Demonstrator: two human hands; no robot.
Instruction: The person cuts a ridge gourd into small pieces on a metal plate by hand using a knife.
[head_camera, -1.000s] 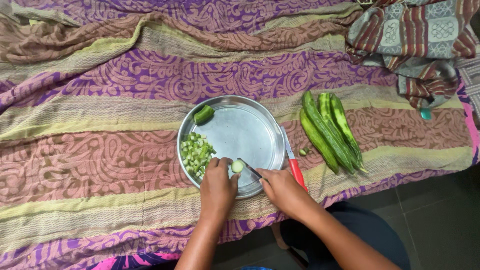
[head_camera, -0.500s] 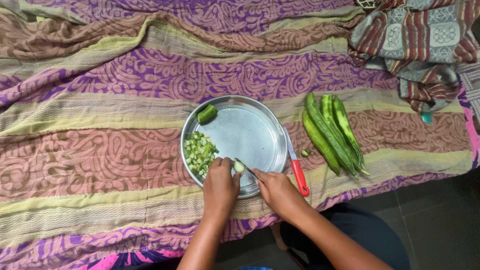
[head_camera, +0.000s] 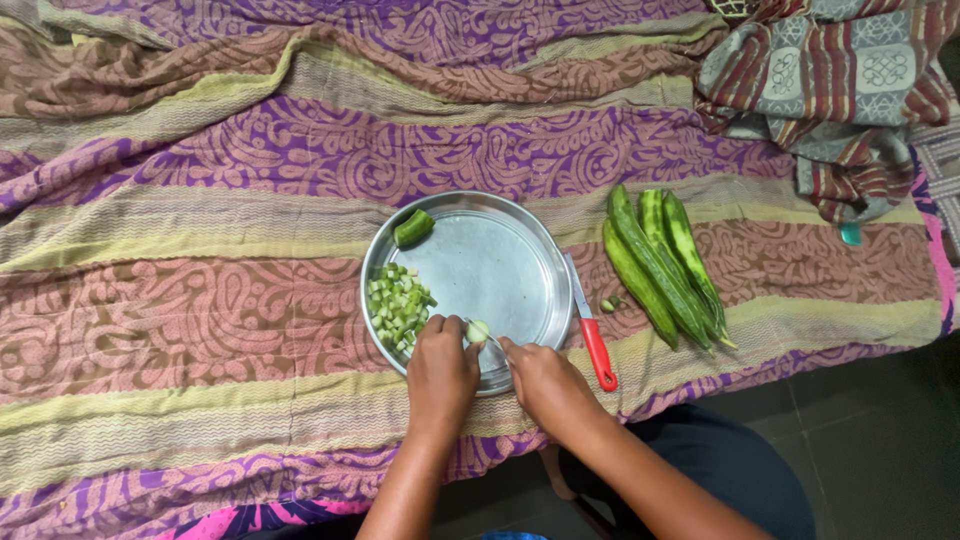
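**Chopping ridge gourd on the steel plate: one pile done, most gourds whole**

Your left hand (head_camera: 441, 372) is clenched around a short, pale peeled gourd piece (head_camera: 478, 330), pinning it to the near rim of the round steel plate (head_camera: 500, 262). Your right hand (head_camera: 545, 385) is closed around something thin whose tip meets that piece; it looks like a small blade, but too little of it shows for you to be sure. A red-handled knife (head_camera: 590, 325) lies untouched along the right edge of the plate.

Judging from how things lie, you are early in the work. A heap of small chopped pieces (head_camera: 398, 303) sits on the left side of the plate, just beside your left hand, and one unpeeled green chunk (head_camera: 413, 228) rests at the far rim. Three whole ridge gourds (head_camera: 662, 262) wait side by side on the patterned cloth (head_camera: 200, 260) to the right, none cut, with a small green trimming (head_camera: 607, 303) between them and the knife. A folded striped cloth (head_camera: 830, 90) lies at the far right corner.
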